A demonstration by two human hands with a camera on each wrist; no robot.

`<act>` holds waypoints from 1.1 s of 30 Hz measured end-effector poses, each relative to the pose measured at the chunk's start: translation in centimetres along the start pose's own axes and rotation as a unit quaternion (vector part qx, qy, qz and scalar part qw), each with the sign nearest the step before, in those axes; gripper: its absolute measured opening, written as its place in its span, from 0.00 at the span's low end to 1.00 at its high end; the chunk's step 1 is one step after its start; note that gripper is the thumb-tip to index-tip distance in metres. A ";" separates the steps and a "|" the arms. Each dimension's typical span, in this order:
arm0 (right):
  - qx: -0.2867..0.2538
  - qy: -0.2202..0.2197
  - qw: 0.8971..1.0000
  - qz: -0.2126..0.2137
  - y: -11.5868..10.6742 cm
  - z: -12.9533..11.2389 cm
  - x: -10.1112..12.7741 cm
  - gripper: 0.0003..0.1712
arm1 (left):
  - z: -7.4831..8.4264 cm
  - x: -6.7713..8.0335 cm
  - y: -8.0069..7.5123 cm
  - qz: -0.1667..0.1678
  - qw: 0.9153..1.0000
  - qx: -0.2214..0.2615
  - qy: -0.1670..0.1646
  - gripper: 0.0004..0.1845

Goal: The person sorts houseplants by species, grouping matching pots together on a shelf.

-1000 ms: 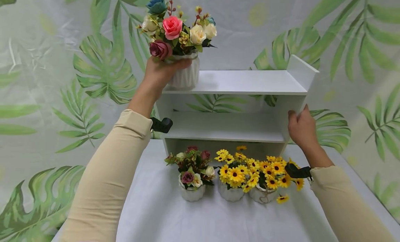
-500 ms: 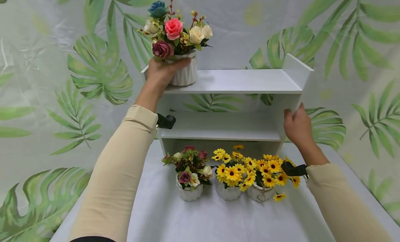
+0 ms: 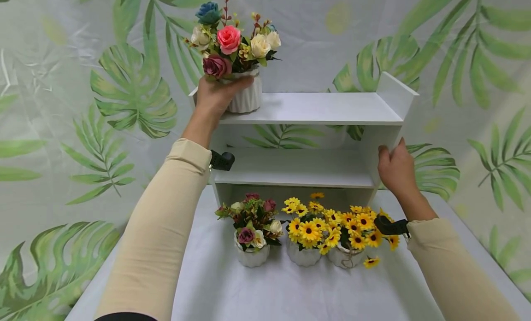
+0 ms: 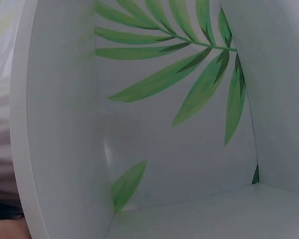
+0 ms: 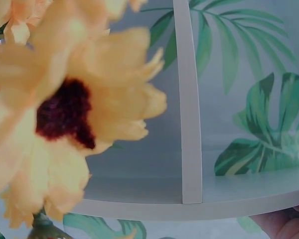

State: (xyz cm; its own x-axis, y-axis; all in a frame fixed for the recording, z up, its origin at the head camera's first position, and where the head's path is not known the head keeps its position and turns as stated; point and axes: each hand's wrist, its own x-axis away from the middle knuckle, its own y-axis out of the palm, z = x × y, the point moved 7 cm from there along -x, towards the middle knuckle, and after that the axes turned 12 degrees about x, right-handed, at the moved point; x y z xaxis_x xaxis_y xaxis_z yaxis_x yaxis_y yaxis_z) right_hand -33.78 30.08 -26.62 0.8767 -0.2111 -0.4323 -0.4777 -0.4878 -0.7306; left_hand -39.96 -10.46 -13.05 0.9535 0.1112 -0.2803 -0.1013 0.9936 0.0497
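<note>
In the head view my left hand (image 3: 215, 96) grips a ribbed white flower pot (image 3: 247, 96) near its rim, thumb across the front. The pot holds mixed artificial roses (image 3: 236, 42) in pink, cream, maroon and blue. It is upright at the left end of the top board of a white shelf unit (image 3: 327, 107). My right hand (image 3: 399, 170) holds the unit's right side panel, thumb toward the front edge; part of the fingers is hidden. A bit of this hand (image 5: 284, 224) shows at the panel in the right wrist view. The left wrist view looks into a shelf compartment (image 4: 65, 124).
Before the unit, on the white-covered table (image 3: 265, 293), stand a pot of maroon and cream roses (image 3: 252, 255) and two pots of yellow sunflowers, one in the middle (image 3: 304, 254) and one to the right (image 3: 345, 256). A leaf-patterned cloth (image 3: 307, 44) hangs behind.
The head view has shifted slightly, and the unit's upper left end panel now shows beside my left hand. Both hands keep their holds; in the last half second almost nothing moves.
</note>
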 end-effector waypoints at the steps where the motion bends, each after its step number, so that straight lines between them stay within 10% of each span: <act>1: 0.001 0.002 1.000 0.000 0.0 0.0 0.0 0.33 | 0.0 0.0 -0.1 0.000 1.000 -0.003 -0.001 0.46; 19: 0.005 -0.001 1.000 -0.002 0.1 0.1 0.0 0.33 | -0.3 0.2 -0.2 -0.026 0.999 0.020 -0.017 0.48; 26: 0.008 0.006 1.000 -0.008 0.1 0.1 0.2 0.33 | -0.3 2.2 -0.8 -0.044 0.995 -0.085 0.005 0.51; 33: 0.008 0.007 1.000 -0.002 0.0 0.0 0.2 0.33 | -0.4 6.4 -2.6 -0.022 0.981 -0.147 0.121 0.42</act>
State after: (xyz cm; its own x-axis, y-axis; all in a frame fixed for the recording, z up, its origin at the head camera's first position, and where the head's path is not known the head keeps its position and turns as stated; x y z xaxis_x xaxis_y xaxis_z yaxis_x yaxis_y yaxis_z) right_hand -33.62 30.01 -26.73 0.8791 -0.2217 -0.4219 -0.4752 -0.4753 -0.7404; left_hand -33.70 -12.34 -15.34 0.8670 0.0345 -0.4971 -0.1737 0.9559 -0.2367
